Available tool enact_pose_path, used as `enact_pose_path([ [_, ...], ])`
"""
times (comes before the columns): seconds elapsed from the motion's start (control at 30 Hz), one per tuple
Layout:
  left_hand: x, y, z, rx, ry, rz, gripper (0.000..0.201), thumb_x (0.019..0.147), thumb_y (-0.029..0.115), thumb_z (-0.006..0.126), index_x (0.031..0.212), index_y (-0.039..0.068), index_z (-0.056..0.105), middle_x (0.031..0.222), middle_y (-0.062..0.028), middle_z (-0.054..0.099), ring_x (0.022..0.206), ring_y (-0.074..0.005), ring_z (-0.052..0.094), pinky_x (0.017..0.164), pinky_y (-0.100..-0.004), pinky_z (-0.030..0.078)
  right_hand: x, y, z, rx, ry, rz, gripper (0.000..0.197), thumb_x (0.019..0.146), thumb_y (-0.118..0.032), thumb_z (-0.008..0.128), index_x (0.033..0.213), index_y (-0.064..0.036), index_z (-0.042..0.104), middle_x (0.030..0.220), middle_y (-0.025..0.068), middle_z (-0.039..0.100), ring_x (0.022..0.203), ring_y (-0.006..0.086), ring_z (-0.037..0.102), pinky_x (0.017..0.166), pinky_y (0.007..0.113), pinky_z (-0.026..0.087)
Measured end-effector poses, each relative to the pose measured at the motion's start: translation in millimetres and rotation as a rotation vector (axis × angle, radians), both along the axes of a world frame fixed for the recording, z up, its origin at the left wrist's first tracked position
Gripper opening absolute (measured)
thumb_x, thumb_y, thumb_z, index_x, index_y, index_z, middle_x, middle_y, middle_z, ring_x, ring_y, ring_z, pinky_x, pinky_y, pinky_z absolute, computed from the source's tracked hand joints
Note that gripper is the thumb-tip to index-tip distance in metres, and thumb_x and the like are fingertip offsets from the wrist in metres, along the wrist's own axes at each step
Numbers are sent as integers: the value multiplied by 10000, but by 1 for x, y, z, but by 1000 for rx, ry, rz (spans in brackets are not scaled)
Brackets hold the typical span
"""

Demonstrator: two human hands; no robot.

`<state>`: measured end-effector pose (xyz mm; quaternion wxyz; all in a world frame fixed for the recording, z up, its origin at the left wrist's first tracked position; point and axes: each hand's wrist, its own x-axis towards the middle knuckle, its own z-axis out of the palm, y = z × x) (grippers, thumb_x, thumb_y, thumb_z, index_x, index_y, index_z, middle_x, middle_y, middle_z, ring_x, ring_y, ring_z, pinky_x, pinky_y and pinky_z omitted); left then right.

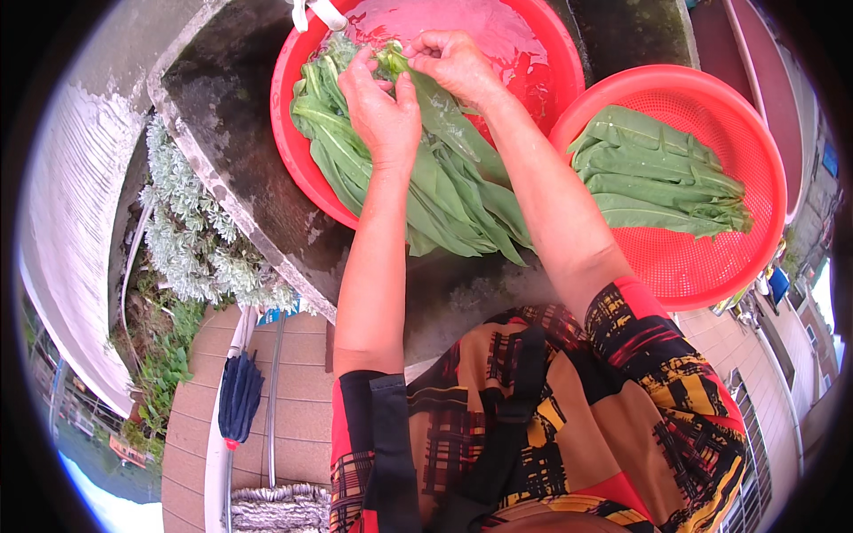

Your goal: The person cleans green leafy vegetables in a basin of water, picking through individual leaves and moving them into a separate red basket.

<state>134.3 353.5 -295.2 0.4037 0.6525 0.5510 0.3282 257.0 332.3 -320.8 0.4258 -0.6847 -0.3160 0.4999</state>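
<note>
In a red basin (290, 169) with water lie long leafy greens (444, 200), their leaf tips hanging over the near rim. My left hand (384, 111) is at the stem end of the greens, fingers curled in on it. Just right of it, my right hand (455, 67) pinches the stem end of a leafy green, whose broad leaf runs down below the wrist. To the right, a red perforated basket (711, 266) holds a stack of similar leafy greens (657, 169), laid flat with stems to the right.
A dark stone sink (209, 80) surrounds the basin, with a pale tap (320, 13) above its far rim. Silvery plants (191, 191) grow along the sink's left edge. A folded dark umbrella (240, 395) hangs over the tiled floor (191, 417) at lower left.
</note>
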Motion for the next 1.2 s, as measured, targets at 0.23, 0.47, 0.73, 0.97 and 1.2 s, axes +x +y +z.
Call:
enact_pose_path([
  [0.23,-10,30,-22,-19,4,-165,123,739,32,618,860,13,633,757,-104,621,622,-231,614,604,-323,486,-6,-3,-1,116,-101,39,127,769,-58,604,877,8,588,741,18,587,670,79,517,615,239,435],
  [0.47,-9,33,-32,-564,-327,-84,102,785,69,600,844,-9,631,702,-58,625,562,-115,557,575,-283,472,-5,-6,0,72,0,37,132,786,-59,604,905,-11,574,730,19,578,664,91,508,616,243,428],
  [0.73,-10,34,-74,-527,-129,-48,105,739,79,563,719,-4,623,572,-35,563,505,-95,483,508,-241,414,-5,-3,-29,-92,269,-518,94,730,-64,631,815,-26,627,702,28,589,644,111,520,570,267,428],
  [0.97,-16,30,-62,-562,-295,139,123,740,108,547,647,41,588,567,-12,517,460,-91,473,427,-217,383,13,-23,-37,-59,128,-918,50,728,-55,624,736,-6,619,690,21,569,622,141,516,550,299,420],
  [1.2,-15,24,-58,-522,-397,202,82,769,74,654,798,21,598,660,-36,599,487,-94,504,428,-214,395,11,-11,-44,-38,109,-863,139,677,-26,618,565,-37,537,531,3,479,489,113,413,456,311,323],
])
